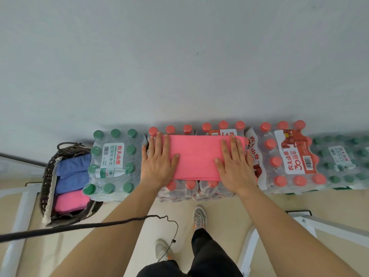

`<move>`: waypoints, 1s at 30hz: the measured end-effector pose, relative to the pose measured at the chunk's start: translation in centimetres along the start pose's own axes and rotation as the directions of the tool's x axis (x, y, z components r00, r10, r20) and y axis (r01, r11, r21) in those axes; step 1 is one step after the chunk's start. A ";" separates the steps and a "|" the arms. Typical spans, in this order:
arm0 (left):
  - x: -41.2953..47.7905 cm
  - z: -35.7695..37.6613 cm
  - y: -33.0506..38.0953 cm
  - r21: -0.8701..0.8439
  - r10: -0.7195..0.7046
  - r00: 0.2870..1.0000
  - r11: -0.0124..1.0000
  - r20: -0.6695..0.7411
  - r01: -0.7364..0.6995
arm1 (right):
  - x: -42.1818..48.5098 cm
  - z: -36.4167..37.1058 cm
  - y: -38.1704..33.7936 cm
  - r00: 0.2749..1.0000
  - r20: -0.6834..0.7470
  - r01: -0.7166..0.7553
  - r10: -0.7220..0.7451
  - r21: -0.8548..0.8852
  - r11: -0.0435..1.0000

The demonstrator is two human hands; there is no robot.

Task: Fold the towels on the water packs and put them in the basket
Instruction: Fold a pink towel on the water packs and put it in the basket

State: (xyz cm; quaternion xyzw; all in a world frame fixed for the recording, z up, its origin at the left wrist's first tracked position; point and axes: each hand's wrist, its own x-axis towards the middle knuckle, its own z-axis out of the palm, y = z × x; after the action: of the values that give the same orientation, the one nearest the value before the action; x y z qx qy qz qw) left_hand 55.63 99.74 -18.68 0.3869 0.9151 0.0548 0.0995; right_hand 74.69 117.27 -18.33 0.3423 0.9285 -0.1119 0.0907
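Note:
A pink towel (196, 156), folded into a long flat strip, lies across the red-capped water packs (199, 188) in the middle of the row. My left hand (158, 158) presses flat on its left end with straight fingers. My right hand (233, 162) presses flat on its right end the same way. A dark woven basket (48, 182) stands at the far left of the row. It holds two folded blue towels (72, 172) and a folded pink towel (70, 200).
A green-capped water pack (113, 164) sits between the basket and the red-capped packs. Another red-capped pack (289, 156) and a green-capped pack (339, 162) lie to the right. A grey wall rises behind the row. White metal frames (311, 222) flank my legs; a black cable (79, 226) crosses low left.

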 end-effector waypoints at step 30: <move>1.0 -4.7 1.5 -0.360 -0.563 0.792 0.706 0.236 0.610 | 0.6 0.6 -7.7 0.916 0.055 0.401 -0.397 -0.110 0.910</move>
State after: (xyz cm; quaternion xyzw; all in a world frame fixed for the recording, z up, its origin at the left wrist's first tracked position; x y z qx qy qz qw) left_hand 54.93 101.41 -13.94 0.0474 0.9497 0.1939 0.2414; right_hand 69.28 111.80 -17.94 0.1378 0.9822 -0.0781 0.1010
